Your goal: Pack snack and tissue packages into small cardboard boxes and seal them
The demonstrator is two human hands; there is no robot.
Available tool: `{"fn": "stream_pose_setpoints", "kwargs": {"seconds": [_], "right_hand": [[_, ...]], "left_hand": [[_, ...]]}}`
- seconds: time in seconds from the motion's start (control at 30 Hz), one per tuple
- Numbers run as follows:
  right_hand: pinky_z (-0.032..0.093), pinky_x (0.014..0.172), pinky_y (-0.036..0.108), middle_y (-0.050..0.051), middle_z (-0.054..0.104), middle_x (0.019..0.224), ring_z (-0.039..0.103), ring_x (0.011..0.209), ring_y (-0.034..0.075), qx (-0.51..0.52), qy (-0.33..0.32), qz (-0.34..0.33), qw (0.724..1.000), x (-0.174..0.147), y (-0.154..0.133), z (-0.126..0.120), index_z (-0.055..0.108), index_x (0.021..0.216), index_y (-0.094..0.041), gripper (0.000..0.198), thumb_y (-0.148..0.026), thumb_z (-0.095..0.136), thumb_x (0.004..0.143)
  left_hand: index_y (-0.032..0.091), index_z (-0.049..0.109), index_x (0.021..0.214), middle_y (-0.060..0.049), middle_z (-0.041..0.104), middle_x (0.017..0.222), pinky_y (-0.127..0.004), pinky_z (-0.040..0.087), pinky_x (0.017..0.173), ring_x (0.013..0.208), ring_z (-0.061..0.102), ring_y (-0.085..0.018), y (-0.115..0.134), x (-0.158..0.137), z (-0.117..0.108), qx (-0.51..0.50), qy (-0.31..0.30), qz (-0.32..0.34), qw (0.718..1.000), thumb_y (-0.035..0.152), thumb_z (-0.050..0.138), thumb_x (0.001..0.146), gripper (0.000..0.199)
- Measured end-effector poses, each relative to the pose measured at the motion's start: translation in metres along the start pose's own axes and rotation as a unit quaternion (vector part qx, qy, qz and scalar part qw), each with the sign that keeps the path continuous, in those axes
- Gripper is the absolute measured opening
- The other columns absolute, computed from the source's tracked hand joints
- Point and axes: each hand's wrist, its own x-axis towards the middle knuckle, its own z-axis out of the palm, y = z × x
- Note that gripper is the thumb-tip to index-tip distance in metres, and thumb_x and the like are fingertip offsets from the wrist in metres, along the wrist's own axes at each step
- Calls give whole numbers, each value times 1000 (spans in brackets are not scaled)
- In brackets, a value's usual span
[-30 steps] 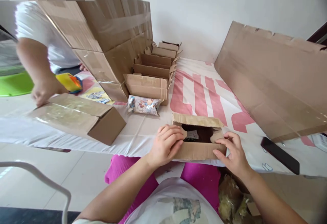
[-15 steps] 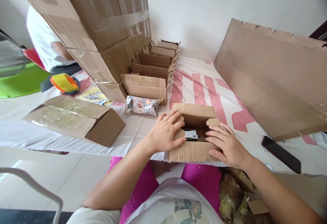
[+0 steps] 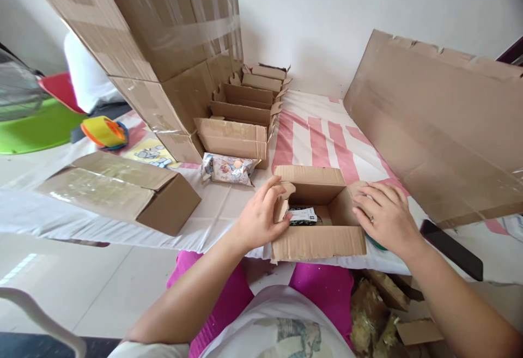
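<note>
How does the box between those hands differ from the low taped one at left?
The open box shows its inside, with a white-labelled item in it; the taped box is closed on top. The left hand and right hand touch the open box; neither touches the taped box. Both are brown cardboard.

Home-like packing room; taped carton stack (image 3: 175, 47); cloth-covered table (image 3: 220, 208); tiled floor (image 3: 118, 273).

White label (image 3: 304, 215), one, on a dark item (image 3: 301, 223) inside the open carton (image 3: 318, 242), between left hand (image 3: 262, 212) and right hand (image 3: 386, 217): small dark mark, print too small to read. Legible words, numbers, brands: none.
</note>
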Motion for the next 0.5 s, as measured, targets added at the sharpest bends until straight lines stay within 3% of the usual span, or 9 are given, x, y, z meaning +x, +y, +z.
{"fn": "stream_pose_setpoints", "kwargs": {"seconds": [0.1, 0.2, 0.33, 0.43, 0.5], "right_hand": [[36, 100, 52, 7, 73, 99, 58, 111, 31, 19, -11, 41, 999, -9, 6, 9, 70, 98, -21, 19, -30, 55, 91], [44, 90, 46, 8, 72, 93, 62, 98, 28, 72, -38, 57, 995, -11, 6, 16, 69, 95, -20, 19, -31, 54, 91], [47, 88, 47, 13, 67, 102, 59, 104, 30, 85, -26, 55, 994, -5, -1, 17, 66, 87, -19, 13, -28, 57, 87], [42, 96, 52, 15, 61, 116, 52, 115, 34, 60, -19, 30, 998, 4, -8, 13, 66, 94, -19, 14, -28, 64, 84], [40, 99, 52, 12, 63, 115, 54, 113, 32, 70, -41, -7, 997, 11, -13, 8, 66, 102, -20, 20, -25, 67, 83]], "left_hand": [[19, 41, 124, -19, 39, 145, -51, 39, 109, 139, 39, -30, -1, -11, 10, -52, 69, -45, 995, 20, 57, 84, 43], [20, 34, 134, -19, 42, 143, -51, 41, 108, 136, 43, -29, -4, -23, 24, -152, 118, -137, 972, 24, 59, 85, 55], [22, 25, 143, -17, 44, 145, -50, 40, 110, 134, 47, -28, -9, -31, 39, -284, 108, -230, 925, 27, 57, 84, 67], [21, 23, 147, -15, 39, 151, -52, 29, 118, 142, 37, -29, -10, -29, 41, -311, 86, -235, 917, 21, 56, 80, 75], [21, 23, 148, -14, 38, 152, -52, 26, 119, 144, 34, -28, -9, -27, 39, -315, 71, -224, 920, 16, 56, 76, 79]]}}
